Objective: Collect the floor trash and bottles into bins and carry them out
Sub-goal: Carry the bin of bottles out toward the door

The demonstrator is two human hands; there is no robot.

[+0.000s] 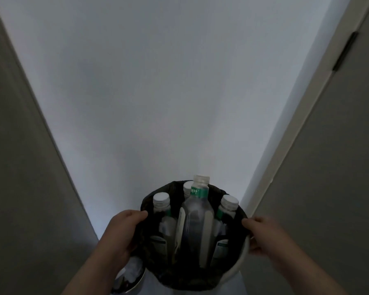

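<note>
A round bin (242, 262) with a black liner is held up in front of me. Several clear plastic bottles stand upright in it; the tallest bottle (197, 220) has a green neck band and rises above the rim, with white-capped ones at left (162, 206) and right (228, 206). My left hand (121, 231) grips the bin's left rim, thumb over the edge. My right hand (262, 235) grips the right rim. A second, smaller bin (129, 277) with white crumpled trash shows below my left forearm.
I face a narrow dim passage. A plain white wall (158, 92) fills the middle. A grey panel (19, 167) stands on the left. On the right is a grey door (339, 167) with a pale frame (303, 107) and a dark hinge (345, 52).
</note>
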